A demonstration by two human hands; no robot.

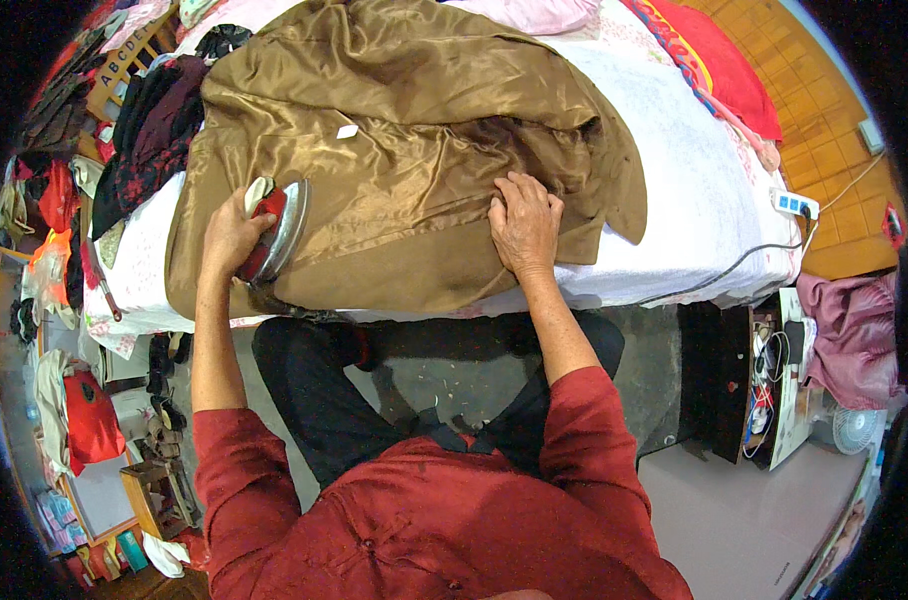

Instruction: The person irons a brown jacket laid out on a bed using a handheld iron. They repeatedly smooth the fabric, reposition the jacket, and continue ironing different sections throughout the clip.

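Note:
A brown garment with a satin lining point(394, 180) is spread over the white-covered bed before me, its lining creased and folded at the right. My left hand point(233, 229) grips the handle of a red and silver electric iron point(281, 232), which stands on the garment's left part, near the bed's front edge. My right hand point(527, 221) rests on the cloth at the right, fingers slightly apart, holding nothing. A small white label point(347, 131) lies on the lining above the iron.
A dark cord point(724, 271) runs along the bed's right front to a white power strip point(793, 202). Dark clothes point(150, 142) lie at the left, red cloth point(739, 67) at the upper right. A dark cabinet with an open drawer point(758, 390) stands at the right.

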